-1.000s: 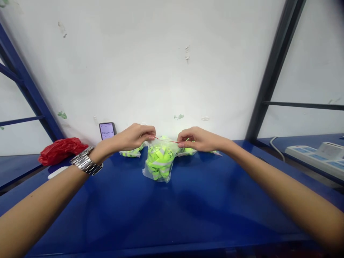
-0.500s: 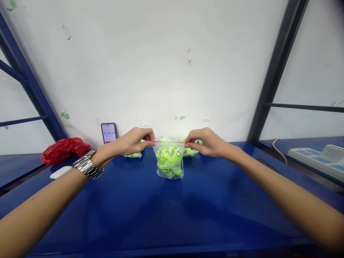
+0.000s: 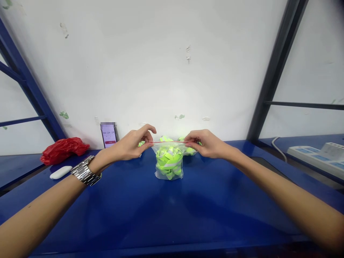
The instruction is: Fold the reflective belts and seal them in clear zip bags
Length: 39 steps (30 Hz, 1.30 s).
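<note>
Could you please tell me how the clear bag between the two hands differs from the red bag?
The clear bag shows yellow-green strips inside, while the red bag looks opaque. The clear bag is held upright by its top edge; the red bag lies crumpled. Both look like thin plastic.

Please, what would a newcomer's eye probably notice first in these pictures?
Most likely the clear bag of neon yellow-green strips, mid-picture against the dark blue table, with the left hand and right hand at its red-lined top edge. Next, perhaps, the crumpled red plastic bag towards the left, and the lit phone near the white wall.
</note>
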Each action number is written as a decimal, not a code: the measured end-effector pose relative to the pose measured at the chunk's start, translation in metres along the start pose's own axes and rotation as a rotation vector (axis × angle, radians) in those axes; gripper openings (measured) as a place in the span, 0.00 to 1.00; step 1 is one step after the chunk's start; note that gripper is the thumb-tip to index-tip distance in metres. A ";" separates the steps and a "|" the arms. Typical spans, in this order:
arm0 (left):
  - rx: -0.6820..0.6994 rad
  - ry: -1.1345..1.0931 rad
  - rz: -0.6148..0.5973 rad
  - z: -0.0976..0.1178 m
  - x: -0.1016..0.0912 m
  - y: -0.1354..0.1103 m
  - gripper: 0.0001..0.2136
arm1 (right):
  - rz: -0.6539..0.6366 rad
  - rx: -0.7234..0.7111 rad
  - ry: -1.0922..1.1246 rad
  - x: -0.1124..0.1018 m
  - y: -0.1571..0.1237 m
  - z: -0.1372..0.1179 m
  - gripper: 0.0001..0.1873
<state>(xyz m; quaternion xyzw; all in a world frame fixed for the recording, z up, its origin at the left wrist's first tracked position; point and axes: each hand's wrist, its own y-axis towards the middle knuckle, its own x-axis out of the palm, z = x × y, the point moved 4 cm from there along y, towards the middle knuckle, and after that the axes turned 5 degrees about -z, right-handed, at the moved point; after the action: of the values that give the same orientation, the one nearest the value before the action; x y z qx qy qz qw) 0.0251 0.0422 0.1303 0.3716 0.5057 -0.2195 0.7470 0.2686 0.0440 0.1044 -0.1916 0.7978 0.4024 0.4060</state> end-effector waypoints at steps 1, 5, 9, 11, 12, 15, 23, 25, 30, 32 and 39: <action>-0.004 0.001 0.005 0.001 0.000 -0.001 0.13 | -0.009 0.002 0.005 0.000 0.000 -0.001 0.06; -0.015 0.013 0.031 0.003 0.000 -0.001 0.11 | -0.023 0.035 0.033 0.000 0.000 -0.001 0.05; 0.008 0.066 -0.004 0.004 0.004 0.003 0.11 | 0.000 0.049 0.026 0.001 -0.001 -0.001 0.03; 0.006 0.070 -0.043 0.004 0.005 0.005 0.11 | 0.001 0.027 0.015 0.002 0.000 -0.003 0.03; 0.002 0.062 -0.062 0.004 0.006 0.006 0.11 | 0.000 0.009 0.003 0.003 0.000 -0.004 0.04; -0.009 0.031 -0.111 0.006 0.007 0.009 0.09 | 0.005 -0.048 -0.050 0.003 0.004 -0.009 0.08; 0.110 0.198 -0.028 0.008 0.011 0.012 0.09 | -0.036 -0.023 -0.113 0.002 0.012 -0.010 0.05; 0.148 0.223 -0.011 0.006 0.013 0.011 0.09 | -0.046 -0.011 -0.122 0.002 0.010 -0.008 0.04; 0.198 0.251 -0.036 0.008 0.017 0.004 0.10 | -0.081 -0.081 -0.203 0.005 0.007 -0.009 0.07; 0.204 0.258 -0.050 0.010 0.018 0.002 0.10 | -0.087 -0.128 -0.250 0.007 0.007 -0.010 0.09; 0.151 0.210 -0.033 0.005 0.016 0.003 0.08 | -0.057 -0.097 -0.176 0.006 0.008 -0.008 0.06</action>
<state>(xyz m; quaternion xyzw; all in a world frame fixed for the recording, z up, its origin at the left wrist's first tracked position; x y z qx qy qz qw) 0.0365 0.0410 0.1172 0.4393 0.5693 -0.2293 0.6560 0.2564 0.0426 0.1063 -0.1974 0.7329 0.4442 0.4760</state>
